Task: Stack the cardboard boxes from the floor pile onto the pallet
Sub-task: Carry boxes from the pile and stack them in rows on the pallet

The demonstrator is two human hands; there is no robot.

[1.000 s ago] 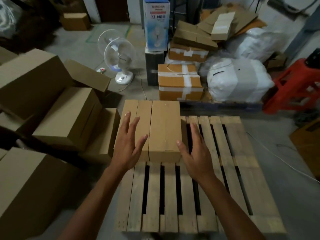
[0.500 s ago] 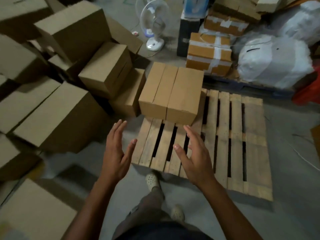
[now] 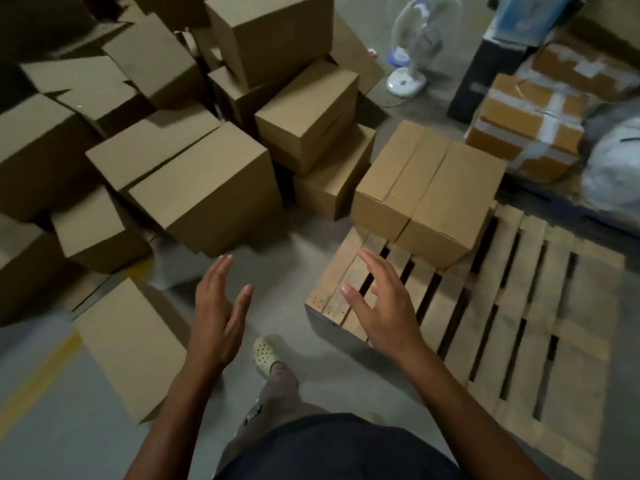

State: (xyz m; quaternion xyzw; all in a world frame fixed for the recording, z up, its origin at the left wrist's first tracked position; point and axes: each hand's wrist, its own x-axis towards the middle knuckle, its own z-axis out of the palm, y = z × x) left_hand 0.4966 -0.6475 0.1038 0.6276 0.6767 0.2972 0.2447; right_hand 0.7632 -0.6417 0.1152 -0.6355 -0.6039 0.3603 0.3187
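2 boxes point(image 3: 429, 192) touching on pallet point(image 3: 585, 341); floor pile point(image 3: 207, 188) beside. L hand point(image 3: 216, 320), R hand point(image 3: 384, 313) both splayed, holding nothing. Blue carton point(image 3: 519, 15) print blurred. 1 fan point(image 3: 415, 39).

White fan point(image 3: 414, 46) on floor; taped boxes point(image 3: 530, 129) far right.

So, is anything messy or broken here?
The floor pile of cardboard boxes on the left is a jumble: boxes lean on each other at odd angles. The one box on the pallet sits squarely at its far corner. I see nothing broken.
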